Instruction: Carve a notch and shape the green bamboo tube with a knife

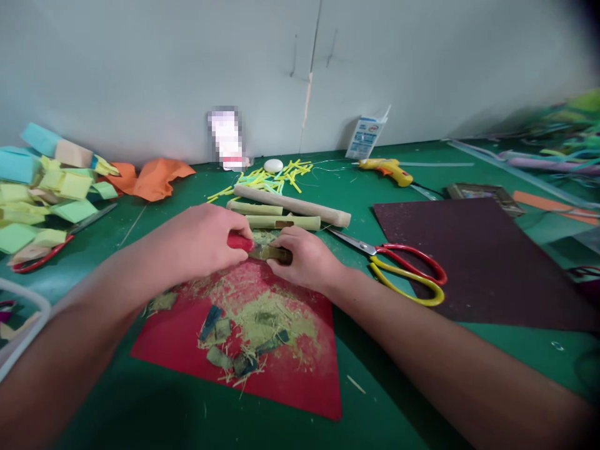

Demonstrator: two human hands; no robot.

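My left hand (199,240) is closed round a red-handled tool (240,242), whose blade lies against a short piece of green bamboo (276,253). My right hand (304,259) pinches that bamboo piece at its right end. Both hands hover over the far edge of a red sheet (300,381) covered with green shavings (262,319) and dark peeled strips. Just beyond my hands lie two cut bamboo sections (281,222) and a longer pale stick (293,204).
Red-and-yellow scissors (403,269) lie right of my hand, partly on a dark maroon sheet (473,262). A yellow glue gun (387,170), a white egg-shaped object (273,165), yellow-green strips (276,178), orange cloth (150,178) and stacked coloured foam pieces (47,194) sit around the green table.
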